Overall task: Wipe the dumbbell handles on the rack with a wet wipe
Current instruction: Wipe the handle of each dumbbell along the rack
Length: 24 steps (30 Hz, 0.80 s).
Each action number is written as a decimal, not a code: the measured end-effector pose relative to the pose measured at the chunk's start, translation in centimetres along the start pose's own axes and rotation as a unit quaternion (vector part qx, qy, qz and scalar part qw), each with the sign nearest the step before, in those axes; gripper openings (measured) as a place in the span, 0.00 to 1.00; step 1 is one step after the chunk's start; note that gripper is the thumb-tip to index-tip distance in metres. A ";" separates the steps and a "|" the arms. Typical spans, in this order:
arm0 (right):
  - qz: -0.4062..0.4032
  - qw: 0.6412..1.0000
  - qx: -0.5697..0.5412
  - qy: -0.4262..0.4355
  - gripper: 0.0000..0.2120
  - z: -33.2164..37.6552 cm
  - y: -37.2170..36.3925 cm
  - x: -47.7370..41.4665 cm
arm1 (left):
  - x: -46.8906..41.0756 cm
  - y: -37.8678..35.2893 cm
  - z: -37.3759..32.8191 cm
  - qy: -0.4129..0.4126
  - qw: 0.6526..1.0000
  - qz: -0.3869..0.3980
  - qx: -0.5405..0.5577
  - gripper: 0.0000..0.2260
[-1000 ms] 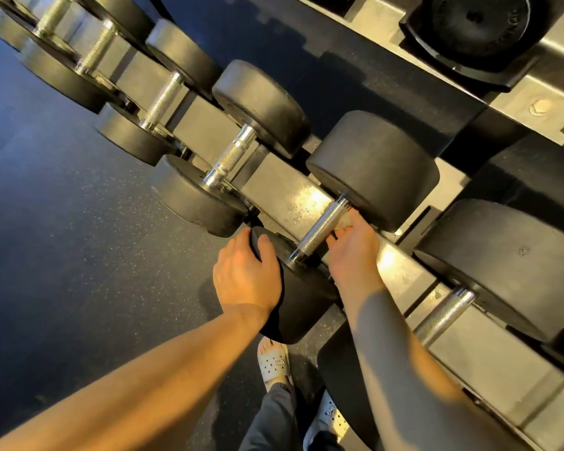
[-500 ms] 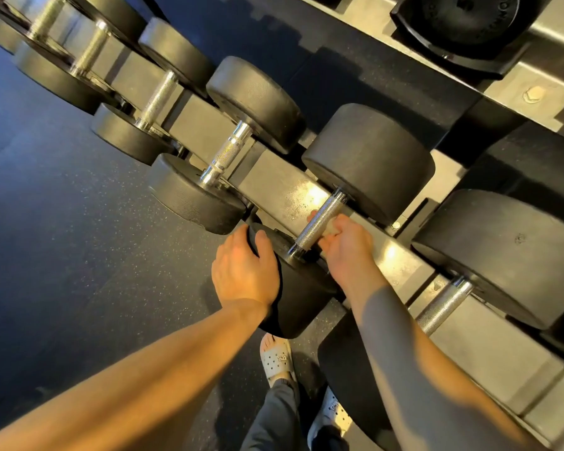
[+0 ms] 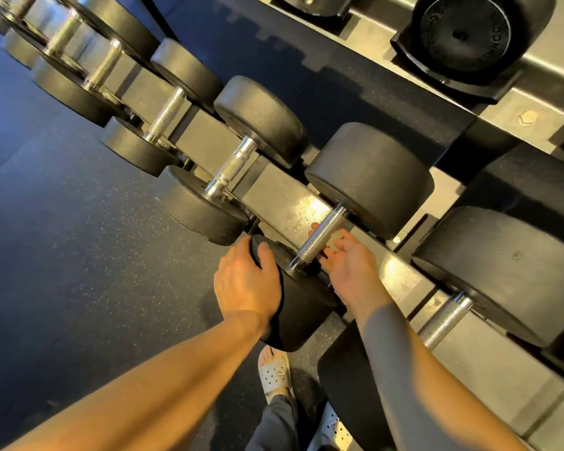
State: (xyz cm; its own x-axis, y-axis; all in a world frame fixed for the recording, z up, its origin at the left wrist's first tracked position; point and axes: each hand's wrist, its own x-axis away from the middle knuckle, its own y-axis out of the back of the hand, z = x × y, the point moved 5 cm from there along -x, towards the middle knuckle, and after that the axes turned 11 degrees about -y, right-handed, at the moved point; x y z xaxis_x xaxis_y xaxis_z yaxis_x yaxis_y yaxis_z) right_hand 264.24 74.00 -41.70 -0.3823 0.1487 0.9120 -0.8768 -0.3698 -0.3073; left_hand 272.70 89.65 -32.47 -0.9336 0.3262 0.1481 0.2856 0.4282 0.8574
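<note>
After the right hand's [image 3: 350,268] clasped wet wipe [image 3: 336,238] was drawn toward seven o'clock, the handle [image 3: 318,237], its dumbbell [image 3: 303,307] gripped by the left hand [image 3: 243,283], is judged nearly wiped.

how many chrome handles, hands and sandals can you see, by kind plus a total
chrome handles: 7, the farthest cut off by the frame edge
hands: 2, left hand gripping a dumbbell head, right hand holding the wet wipe under a handle
sandals: 2
total: 11

Right hand [image 3: 352,271] slid back — handle [image 3: 319,236] now exposed.
</note>
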 end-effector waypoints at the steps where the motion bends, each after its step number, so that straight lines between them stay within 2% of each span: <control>1: 0.000 0.999 0.040 -0.002 0.19 -0.3 0.2 -0.2 | 0.0 0.0 0.0 -0.001 1.000 0.002 -0.001 0.21; 4: 0.009 0.991 0.136 -0.006 0.21 -0.9 -0.3 -0.3 | 0.1 0.1 0.0 0.000 1.000 0.004 0.002 0.23; 6: 0.001 0.977 0.214 -0.015 0.16 -1.7 -0.9 0.7 | 0.1 0.1 -0.1 0.004 1.000 0.001 0.004 0.24; 9: -0.016 0.903 0.426 0.045 0.11 -2.1 -0.7 1.0 | 0.2 0.2 -0.2 0.003 1.000 -0.007 0.005 0.22; 11: -0.015 0.867 0.493 0.064 0.09 -2.1 0.0 0.8 | 0.2 0.2 -0.2 0.003 1.000 -0.008 0.003 0.19; 12: -0.019 0.862 0.501 0.074 0.09 -1.7 0.1 1.0 | 0.2 0.1 -0.2 0.004 1.000 -0.006 0.003 0.19; 14: -0.067 0.893 0.431 0.113 0.11 -0.1 0.4 1.0 | 0.1 0.0 0.1 0.006 1.000 -0.006 0.004 0.20; 16: -0.108 0.962 0.225 0.114 0.15 1.5 0.6 1.1 | 0.1 -0.1 0.1 0.007 1.000 -0.008 0.006 0.20; 18: -0.082 0.989 0.092 0.081 0.15 1.7 0.0 0.5 | 0.2 0.0 0.0 0.005 1.000 -0.011 0.006 0.20; 22: -0.068 0.968 0.234 0.054 0.17 -0.8 -1.3 1.2 | 0.1 -0.1 0.3 0.006 1.000 -0.007 0.011 0.25; 24: -0.067 0.956 0.281 0.055 0.17 -1.4 -1.2 1.3 | 0.1 -0.1 0.2 0.005 1.000 -0.006 0.014 0.24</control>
State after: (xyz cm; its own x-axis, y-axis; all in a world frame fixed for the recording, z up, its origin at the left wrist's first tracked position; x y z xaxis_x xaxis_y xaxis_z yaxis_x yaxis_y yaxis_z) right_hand 264.43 75.95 -40.53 -0.3331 0.3140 0.8891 -0.6369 -0.7702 0.0334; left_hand 272.65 89.82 -32.68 -0.9388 0.3132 0.1431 0.2808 0.4555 0.8448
